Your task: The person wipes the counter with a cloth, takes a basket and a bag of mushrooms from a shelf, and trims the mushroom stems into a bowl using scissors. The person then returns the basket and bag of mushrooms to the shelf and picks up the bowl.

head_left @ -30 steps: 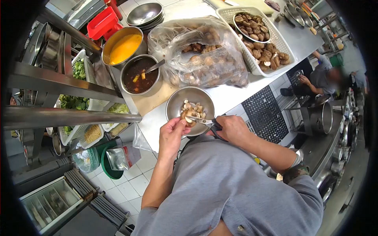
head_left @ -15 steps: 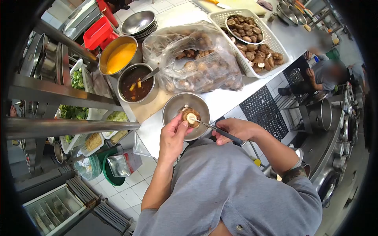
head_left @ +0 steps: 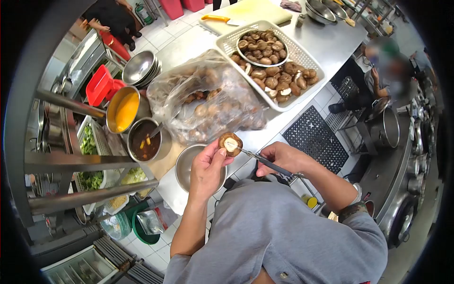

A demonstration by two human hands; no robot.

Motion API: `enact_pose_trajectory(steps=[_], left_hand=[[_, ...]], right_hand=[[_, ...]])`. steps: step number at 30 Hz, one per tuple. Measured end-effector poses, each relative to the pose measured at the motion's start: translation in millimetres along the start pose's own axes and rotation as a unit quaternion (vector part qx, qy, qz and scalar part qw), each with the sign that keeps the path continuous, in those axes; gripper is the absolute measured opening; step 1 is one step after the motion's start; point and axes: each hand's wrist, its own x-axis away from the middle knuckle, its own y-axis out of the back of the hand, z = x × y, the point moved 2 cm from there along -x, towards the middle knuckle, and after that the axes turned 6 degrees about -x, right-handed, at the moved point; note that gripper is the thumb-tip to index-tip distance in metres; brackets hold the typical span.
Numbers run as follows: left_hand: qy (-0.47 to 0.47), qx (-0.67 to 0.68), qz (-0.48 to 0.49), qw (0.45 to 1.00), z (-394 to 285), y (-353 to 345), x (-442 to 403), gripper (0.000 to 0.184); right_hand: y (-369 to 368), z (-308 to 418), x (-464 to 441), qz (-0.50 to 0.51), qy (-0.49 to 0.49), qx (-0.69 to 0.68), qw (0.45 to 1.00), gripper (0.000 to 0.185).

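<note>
My left hand [head_left: 208, 166] pinches a brown shiitake mushroom [head_left: 230, 144] by its rim, the pale underside and stem facing up toward me. My right hand [head_left: 283, 158] is closed around black-handled scissors [head_left: 268, 162]. Their tips touch or lie just beside the pale middle of the mushroom; I cannot tell exactly. Partly behind my left hand, a steel bowl [head_left: 185, 168] sits at the table's near edge. Beyond it lies a clear plastic bag [head_left: 208, 102] of mushrooms. A white perforated basket [head_left: 309, 97] holds more mushrooms and a round bowl [head_left: 257, 63] filled with them.
At the left stand a pot of yellow liquid [head_left: 124, 111] and a pot of dark sauce [head_left: 144, 142]. Stacked steel bowls [head_left: 138, 68] are behind them. Metal rails [head_left: 94, 199] run along my left. A knife [head_left: 217, 19] rests on a cutting board [head_left: 260, 10]. A co-worker [head_left: 378, 80] is at the right.
The view has shifted, so the table and its contents appear farther left. Both hands stay together on the mushroom and scissors, now over the bowl's right edge. The mushroom is tilted slightly differently.
</note>
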Motion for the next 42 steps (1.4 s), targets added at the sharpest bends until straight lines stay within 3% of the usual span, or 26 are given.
enact_pose_trajectory(steps=[8,14,17,20,21,24,28,31,34,37,40,41,42], left_hand=[[0.065,0.011,0.050,0.997,-13.2,-53.5,-57.3,0.035],[0.070,-0.013,0.112,0.991,-2.0,-96.2,-127.3,0.036],[0.047,-0.045,0.110,0.992,2.3,-118.7,-177.9,0.041],[0.017,-0.187,0.040,0.981,4.1,-127.3,-213.7,0.040],[0.011,-0.173,0.002,0.985,8.0,-122.6,-214.9,0.040],[-0.144,-0.279,-0.084,0.946,-2.4,-74.0,-192.2,0.035],[-0.095,-0.518,-0.267,0.807,-0.5,43.0,-169.7,0.025],[-0.102,-0.560,-0.258,0.780,39.2,74.4,-195.9,0.026],[-0.141,-0.607,-0.303,0.721,30.7,48.2,-209.3,0.028],[-0.181,-0.708,-0.202,0.652,25.8,37.0,-216.6,0.029],[-0.197,-0.697,-0.166,0.670,28.0,66.6,-223.5,0.029],[-0.188,-0.697,-0.196,0.664,23.4,72.2,-219.0,0.030],[-0.200,-0.645,-0.225,0.702,20.7,78.0,-208.9,0.030]], right_hand=[[66.1,-15.9,14.9,-0.038,0.005,-0.052,0.998,0.040],[137.1,-47.9,36.7,0.007,-0.024,-0.139,0.990,0.040],[171.5,-77.7,38.0,-0.002,0.000,-0.200,0.980,0.039],[189.4,-71.9,43.5,-0.052,-0.008,-0.185,0.981,0.037],[194.4,-68.5,47.0,-0.065,-0.012,-0.167,0.984,0.037],[206.4,-81.6,41.8,-0.057,0.036,-0.137,0.988,0.037],[203.5,-81.9,37.3,-0.067,0.071,-0.134,0.986,0.032],[195.6,-79.8,23.8,-0.061,0.064,-0.136,0.987,0.031],[184.6,-56.9,15.8,-0.049,0.064,-0.116,0.990,0.032],[173.7,-48.0,7.5,-0.039,0.078,-0.094,0.992,0.035],[156.5,-32.4,9.0,-0.042,0.064,-0.061,0.995,0.029],[148.8,-28.2,10.7,-0.044,0.065,-0.054,0.995,0.031],[139.5,-24.9,12.4,-0.053,0.076,-0.046,0.995,0.033]])
